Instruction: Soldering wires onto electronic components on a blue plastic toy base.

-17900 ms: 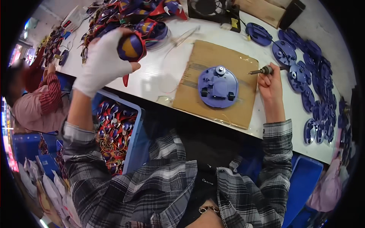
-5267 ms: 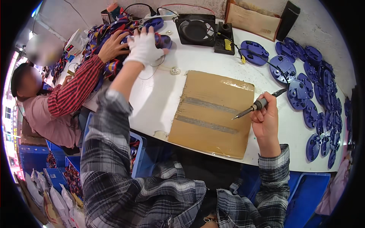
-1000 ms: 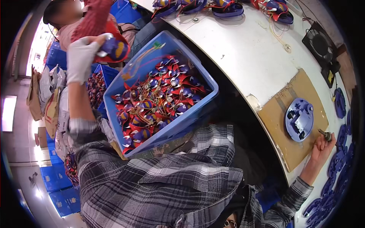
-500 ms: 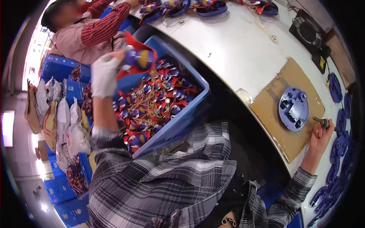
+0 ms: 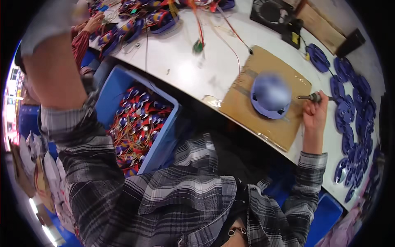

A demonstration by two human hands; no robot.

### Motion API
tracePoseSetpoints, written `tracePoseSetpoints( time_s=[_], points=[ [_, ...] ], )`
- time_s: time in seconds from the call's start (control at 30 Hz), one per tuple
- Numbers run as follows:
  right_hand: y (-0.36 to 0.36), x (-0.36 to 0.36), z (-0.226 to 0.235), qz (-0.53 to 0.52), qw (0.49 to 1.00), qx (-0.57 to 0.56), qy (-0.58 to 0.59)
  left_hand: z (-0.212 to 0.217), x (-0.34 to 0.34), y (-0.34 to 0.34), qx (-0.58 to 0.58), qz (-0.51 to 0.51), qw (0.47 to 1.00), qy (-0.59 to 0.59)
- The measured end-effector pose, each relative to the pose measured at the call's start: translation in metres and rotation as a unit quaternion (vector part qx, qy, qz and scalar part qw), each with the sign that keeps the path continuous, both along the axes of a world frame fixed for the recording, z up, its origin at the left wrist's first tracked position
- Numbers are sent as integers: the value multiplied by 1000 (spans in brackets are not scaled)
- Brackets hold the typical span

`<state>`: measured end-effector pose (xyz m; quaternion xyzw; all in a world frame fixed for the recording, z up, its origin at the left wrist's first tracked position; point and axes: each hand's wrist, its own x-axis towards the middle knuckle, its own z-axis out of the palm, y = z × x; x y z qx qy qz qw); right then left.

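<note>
My left hand (image 5: 51, 24), in a white glove, is raised close to the camera at the upper left. Its fingers are smeared and partly cut off by the frame edge, so whatever they hold is hidden. My right hand (image 5: 314, 113) is closed around a soldering iron (image 5: 314, 97), its thin tip pointing left. Beside that tip, a round blue-purple plastic housing (image 5: 267, 109) lies on a cardboard sheet (image 5: 288, 133); its middle is blurred. A small green board (image 5: 198, 47) on red wires is at the far side of the white table (image 5: 181, 74).
Below the table edge stands a blue bin (image 5: 158, 142) full of red, blue and yellow wired parts (image 5: 142, 119). Several blue housings (image 5: 349, 111) line the right side. A black fan (image 5: 269, 14) stands at the back. Another person's hand (image 5: 95, 21) is among assemblies at far left.
My left hand has moved up and left, away from over the bin; the red and blue part seen in it no longer shows. The view has shifted. My right hand still holds the soldering iron.
</note>
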<state>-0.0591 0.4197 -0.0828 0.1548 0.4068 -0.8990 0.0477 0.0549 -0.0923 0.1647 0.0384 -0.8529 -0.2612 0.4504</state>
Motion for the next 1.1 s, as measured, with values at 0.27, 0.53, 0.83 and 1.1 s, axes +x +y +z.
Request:
tracePoseSetpoints(
  time_s=[0.27, 0.53, 0.83, 1.1],
  points=[
    [-12, 2, 12, 30, 999, -24, 37, -19, -54, 64, -513, 186, 834, -87],
    [-11, 3, 22, 46, 997, -25, 48, -179, -76, 1, 134, 37, 962, -236],
    [-11, 16, 23, 45, 998, 7, 32, -180, -92, 181, -304, -260, 916, -40],
    [-18, 17, 25, 27, 999, 15, 20, -206, -114, 188, -330, -411, 832, -171]
  ],
)
